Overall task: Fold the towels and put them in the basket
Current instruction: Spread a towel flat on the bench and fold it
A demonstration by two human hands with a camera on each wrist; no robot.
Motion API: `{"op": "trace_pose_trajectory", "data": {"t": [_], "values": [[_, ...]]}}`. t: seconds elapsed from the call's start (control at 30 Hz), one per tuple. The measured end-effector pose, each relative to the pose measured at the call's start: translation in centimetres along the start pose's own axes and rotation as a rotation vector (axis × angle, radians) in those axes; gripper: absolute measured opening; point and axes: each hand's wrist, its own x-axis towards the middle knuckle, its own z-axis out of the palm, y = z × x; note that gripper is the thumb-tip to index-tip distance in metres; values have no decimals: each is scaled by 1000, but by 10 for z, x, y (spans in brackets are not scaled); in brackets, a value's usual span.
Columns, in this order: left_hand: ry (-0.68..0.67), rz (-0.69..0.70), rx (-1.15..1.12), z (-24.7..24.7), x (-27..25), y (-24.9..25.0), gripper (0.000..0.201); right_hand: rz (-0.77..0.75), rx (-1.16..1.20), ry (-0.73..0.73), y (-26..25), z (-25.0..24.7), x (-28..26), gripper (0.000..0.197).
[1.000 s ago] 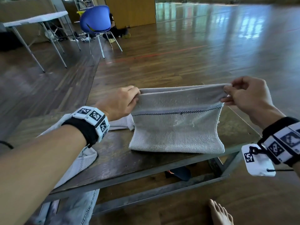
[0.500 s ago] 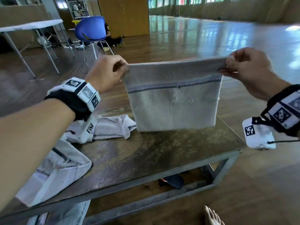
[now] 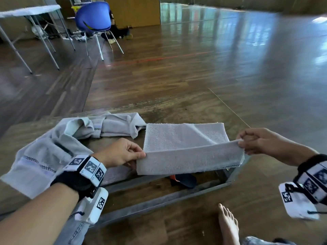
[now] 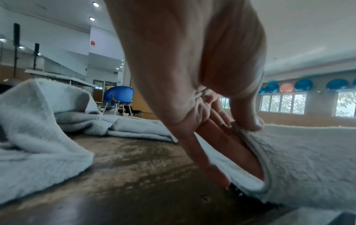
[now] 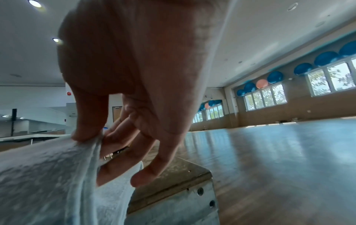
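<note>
A pale grey towel [image 3: 184, 138] lies partly flat on the low wooden table [image 3: 177, 110], its near part hanging over the front edge. My left hand [image 3: 123, 152] pinches the towel's left fold corner between thumb and fingers [image 4: 248, 121]. My right hand [image 3: 254, 140] pinches the right fold corner, thumb on top [image 5: 86, 134]. The fold runs taut between both hands just above the table's front edge. No basket is in view.
Two unfolded towels lie on the table's left: one crumpled [image 3: 113, 124] behind my left hand, one draped over the left edge [image 3: 39, 156]. A dark object [image 3: 184, 179] sits under the table. My bare foot [image 3: 228, 225] is on the floor. A blue chair [image 3: 93, 16] stands far back.
Both hands have come down and toward me with the towel. It hung upright in the air before; now its far part lies flat on the table.
</note>
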Motion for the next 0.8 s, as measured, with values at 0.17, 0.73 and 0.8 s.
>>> {"op": "trace_pose_trajectory", "data": {"t": [0.17, 0.73, 0.8], "values": [[203, 45, 31, -10, 35, 8, 20, -15, -60, 169, -5, -6, 41, 8], [407, 84, 366, -8, 147, 7, 20, -20, -178, 344, 33, 4, 121, 4], [404, 88, 387, -9, 145, 6, 20, -37, -162, 324, 32, 4, 121, 3]]}}
